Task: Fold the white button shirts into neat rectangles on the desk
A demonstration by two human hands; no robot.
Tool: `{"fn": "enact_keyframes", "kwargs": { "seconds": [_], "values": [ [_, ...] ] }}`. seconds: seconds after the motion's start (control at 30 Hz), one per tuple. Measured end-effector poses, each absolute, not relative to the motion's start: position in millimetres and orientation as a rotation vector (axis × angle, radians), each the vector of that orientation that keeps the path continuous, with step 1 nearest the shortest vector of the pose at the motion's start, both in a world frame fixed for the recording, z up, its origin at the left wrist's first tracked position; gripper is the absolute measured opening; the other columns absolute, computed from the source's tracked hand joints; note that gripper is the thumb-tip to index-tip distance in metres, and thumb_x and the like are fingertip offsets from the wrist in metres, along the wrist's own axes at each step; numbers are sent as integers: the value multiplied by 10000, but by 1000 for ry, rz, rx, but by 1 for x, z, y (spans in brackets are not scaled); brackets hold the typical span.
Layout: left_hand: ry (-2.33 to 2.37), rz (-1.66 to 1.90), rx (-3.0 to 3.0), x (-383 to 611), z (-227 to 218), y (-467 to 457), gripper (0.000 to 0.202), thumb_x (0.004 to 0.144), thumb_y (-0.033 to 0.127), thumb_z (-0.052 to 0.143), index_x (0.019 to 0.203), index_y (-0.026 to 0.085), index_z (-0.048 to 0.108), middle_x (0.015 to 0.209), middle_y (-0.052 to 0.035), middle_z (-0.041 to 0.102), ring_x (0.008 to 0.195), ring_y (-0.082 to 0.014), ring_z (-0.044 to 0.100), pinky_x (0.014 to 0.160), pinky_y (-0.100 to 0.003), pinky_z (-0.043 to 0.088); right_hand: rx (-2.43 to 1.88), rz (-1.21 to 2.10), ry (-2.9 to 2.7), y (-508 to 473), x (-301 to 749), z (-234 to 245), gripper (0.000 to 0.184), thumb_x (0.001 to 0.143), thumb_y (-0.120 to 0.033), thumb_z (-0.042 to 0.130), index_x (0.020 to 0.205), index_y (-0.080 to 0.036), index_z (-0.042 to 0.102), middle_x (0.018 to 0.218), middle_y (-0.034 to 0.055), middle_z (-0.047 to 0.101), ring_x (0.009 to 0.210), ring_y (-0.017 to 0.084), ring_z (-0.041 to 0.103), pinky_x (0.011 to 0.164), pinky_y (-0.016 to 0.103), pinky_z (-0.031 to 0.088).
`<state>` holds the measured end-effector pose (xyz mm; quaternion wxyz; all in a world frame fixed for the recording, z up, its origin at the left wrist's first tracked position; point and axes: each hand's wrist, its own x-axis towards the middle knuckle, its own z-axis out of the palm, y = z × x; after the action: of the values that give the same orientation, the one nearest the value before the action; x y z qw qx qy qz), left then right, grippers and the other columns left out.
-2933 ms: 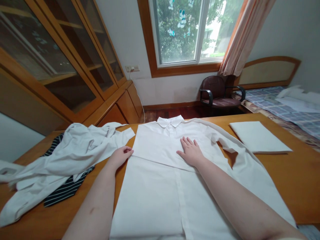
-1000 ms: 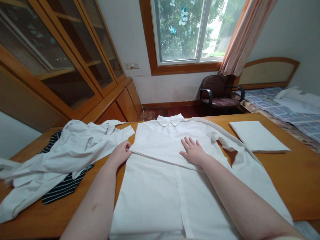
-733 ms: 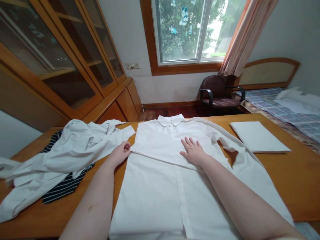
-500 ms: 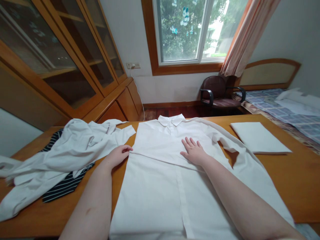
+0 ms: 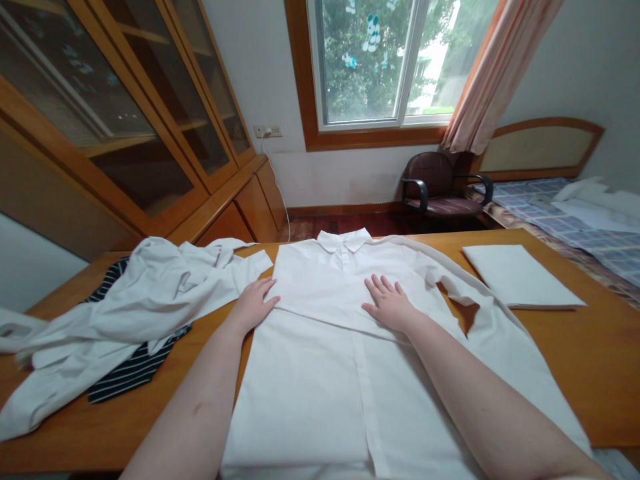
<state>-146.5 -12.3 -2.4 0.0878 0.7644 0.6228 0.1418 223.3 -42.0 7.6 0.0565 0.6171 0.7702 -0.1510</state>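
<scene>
A white collared shirt lies front up on the wooden table, its collar at the far side. One sleeve is laid across the chest, and the other stretches out to the right and bends toward me. My right hand rests flat on the chest with fingers spread. At the shirt's left edge, my left hand touches the fabric near the folded-over sleeve, its fingers extended and the thumb apart. Neither hand grips the cloth.
A crumpled white garment lies on the left over a dark striped tie. On the right is a folded white cloth on the table. Beyond stand a glass-door cabinet, an office chair and a bed.
My left hand has shifted slightly up and right along the shirt's edge, and its curled fingers have straightened onto the fabric. My right hand stays in place.
</scene>
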Motion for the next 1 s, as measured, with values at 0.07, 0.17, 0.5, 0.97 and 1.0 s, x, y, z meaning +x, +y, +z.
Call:
{"fn": "enact_keyframes", "kwargs": {
  "seconds": [0.07,0.17,0.5,0.97,1.0],
  "values": [
    [1813,344,2256,-146,-3,-13,610,777,453,499,1295,131,486,1390,-129,455,1304,-277,371,1102,-396,250,1908,-389,2372,-44,223,14,678,879,-555,326,1459,-212,248,1534,77,207,1391,275,178,1086,456,174],
    [1830,371,2155,-152,2,-16,654,778,455,501,1341,128,431,1381,-135,463,1280,-270,406,1087,-390,279,2065,-244,2328,-44,227,25,512,897,-495,354,1276,-182,497,1318,149,517,1195,284,468,969,411,325],
    [1774,421,1874,-175,17,-28,265,687,370,557,889,202,591,801,-20,649,752,-196,600,722,-302,476,2196,-530,2055,-27,272,39,461,765,-600,509,877,-189,686,906,121,684,821,262,618,674,326,418],
    [1819,378,1926,-175,13,-23,253,760,424,484,825,230,632,907,-18,699,867,-218,623,812,-298,444,2242,-657,1878,-17,307,28,514,751,-655,536,935,-210,715,1014,155,661,881,294,610,777,400,420],
    [1846,382,1926,-173,13,-22,267,772,433,473,845,231,632,908,-22,697,863,-219,622,805,-299,442,2267,-556,1907,-18,309,26,559,736,-681,535,922,-188,721,983,169,663,862,293,611,769,403,420]
  ]
}}
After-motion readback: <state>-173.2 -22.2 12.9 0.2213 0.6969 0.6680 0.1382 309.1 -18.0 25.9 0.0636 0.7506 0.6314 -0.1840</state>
